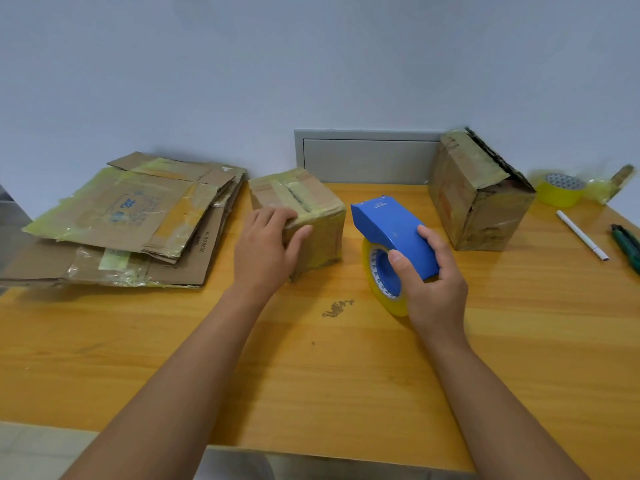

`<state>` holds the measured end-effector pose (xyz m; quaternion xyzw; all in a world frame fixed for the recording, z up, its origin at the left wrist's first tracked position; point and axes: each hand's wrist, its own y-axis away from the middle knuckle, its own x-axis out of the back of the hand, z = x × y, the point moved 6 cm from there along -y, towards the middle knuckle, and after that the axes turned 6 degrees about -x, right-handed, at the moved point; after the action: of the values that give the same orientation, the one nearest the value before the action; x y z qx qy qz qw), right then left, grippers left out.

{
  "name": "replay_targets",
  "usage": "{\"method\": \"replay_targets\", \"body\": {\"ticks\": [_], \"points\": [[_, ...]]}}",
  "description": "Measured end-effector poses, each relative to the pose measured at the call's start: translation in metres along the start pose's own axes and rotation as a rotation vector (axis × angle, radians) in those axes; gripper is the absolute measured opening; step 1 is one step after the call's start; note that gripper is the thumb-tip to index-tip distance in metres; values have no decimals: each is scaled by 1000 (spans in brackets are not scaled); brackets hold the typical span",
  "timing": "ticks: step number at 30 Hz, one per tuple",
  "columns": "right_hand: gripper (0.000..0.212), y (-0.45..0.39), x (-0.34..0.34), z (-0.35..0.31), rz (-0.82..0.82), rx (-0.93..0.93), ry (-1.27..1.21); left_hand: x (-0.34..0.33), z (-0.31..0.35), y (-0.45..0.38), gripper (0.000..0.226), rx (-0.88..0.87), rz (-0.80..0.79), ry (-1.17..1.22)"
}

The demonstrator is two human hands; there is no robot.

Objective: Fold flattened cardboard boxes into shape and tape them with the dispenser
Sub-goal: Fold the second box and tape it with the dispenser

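Our left hand grips the small box at its 8 o'clock corner; our right hand clasps the dispenser; we steady the box before taping the seam

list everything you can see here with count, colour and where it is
small taped box: 1, brown with yellowish tape, centre of the table, under the left hand
tape dispenser: 1, blue with a yellow roll, right of the small box, in the right hand
larger box: 1, brown, tilted, back right
flattened boxes: a stack, count unclear, brown with old tape, back left
spare tape roll: 1, yellow, far right at the back
pen: 1, white, right side
cutter: 1, green and black, right edge, partly cut off
table: 1, orange wood
wall panel: 1, grey, behind the table
left hand: holds the small box's near corner
right hand: fingers grip the dispenser
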<state>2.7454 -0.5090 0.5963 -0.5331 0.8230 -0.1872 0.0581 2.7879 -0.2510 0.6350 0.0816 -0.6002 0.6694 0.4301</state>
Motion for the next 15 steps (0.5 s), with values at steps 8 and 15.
{"method": "replay_targets", "body": {"ticks": [8,15], "points": [[56,-1,-1,-1,-6,3,-4,5,-16,-7,28,-7,-197,117],[57,0,-1,-2,-1,-1,3,11,-14,2,25,-1,-99,63]]}}
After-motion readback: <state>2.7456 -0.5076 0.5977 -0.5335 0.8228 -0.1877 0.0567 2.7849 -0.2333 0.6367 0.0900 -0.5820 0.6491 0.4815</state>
